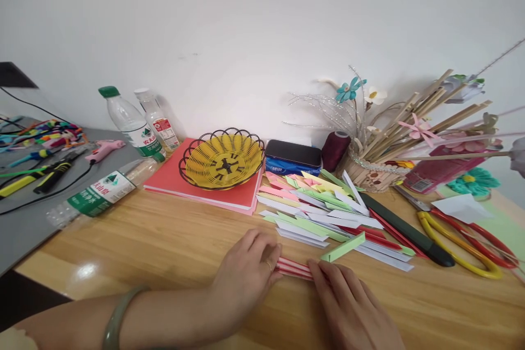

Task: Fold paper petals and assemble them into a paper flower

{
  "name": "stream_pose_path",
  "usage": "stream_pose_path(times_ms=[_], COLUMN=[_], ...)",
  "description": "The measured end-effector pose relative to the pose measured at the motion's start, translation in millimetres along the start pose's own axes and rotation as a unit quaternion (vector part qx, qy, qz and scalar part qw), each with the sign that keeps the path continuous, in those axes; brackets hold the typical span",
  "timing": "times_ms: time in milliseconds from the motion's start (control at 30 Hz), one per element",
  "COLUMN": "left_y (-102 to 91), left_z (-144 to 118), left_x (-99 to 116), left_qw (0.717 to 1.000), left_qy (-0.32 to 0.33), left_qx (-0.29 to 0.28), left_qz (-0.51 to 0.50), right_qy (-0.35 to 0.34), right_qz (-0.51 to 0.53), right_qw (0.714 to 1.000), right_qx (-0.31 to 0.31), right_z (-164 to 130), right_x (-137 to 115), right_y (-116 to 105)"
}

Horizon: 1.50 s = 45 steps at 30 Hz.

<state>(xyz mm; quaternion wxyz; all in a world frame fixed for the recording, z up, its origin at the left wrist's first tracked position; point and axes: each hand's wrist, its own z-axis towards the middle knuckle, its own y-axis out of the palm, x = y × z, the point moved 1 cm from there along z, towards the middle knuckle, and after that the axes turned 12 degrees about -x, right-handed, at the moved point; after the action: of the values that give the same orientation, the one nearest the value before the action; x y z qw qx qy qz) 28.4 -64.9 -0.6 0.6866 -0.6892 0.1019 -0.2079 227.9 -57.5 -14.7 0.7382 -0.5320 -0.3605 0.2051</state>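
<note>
a folded red-and-white paper strip [293, 268] is pressed flat on the wooden table [164, 240] — left hand [246, 273] and right hand [353, 306] both clamped down on it, pinning its crease, just before the pile of folded coloured paper strips [324, 213].

The folded paper strip [293, 269] is red with pale edges. The basket [223, 159] is yellow with a black wire rim, on a coral pad [180, 178]. Scissors [463, 240] have yellow and red handles; the spool [335, 150] looks maroon. The surface [164, 240] is light wood grain.
</note>
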Motion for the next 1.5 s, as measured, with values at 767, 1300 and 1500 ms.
stream_pose_path(times_ms=[767, 1300, 1500], left_y=[13.5, 24.1, 13.7], left_z=[-11.7, -7.8, -7.6], left_x=[5.9, 6.7, 3.2], left_qw=[0.981, 0.983, 0.982], left_qy=[-0.03, 0.035, 0.047], left_qx=[0.115, 0.081, 0.083], left_qz=[0.151, 0.163, 0.16], right_qy=[0.208, 0.209, 0.203], right_qz=[-0.009, 0.003, -0.023], right_qw=[0.978, 0.976, 0.978], right_qx=[0.008, 0.052, 0.032], right_z=[-4.4, 3.9, 0.3], right_x=[-47.3, -54.4, -54.0], right_y=[9.4, 19.1, 15.1])
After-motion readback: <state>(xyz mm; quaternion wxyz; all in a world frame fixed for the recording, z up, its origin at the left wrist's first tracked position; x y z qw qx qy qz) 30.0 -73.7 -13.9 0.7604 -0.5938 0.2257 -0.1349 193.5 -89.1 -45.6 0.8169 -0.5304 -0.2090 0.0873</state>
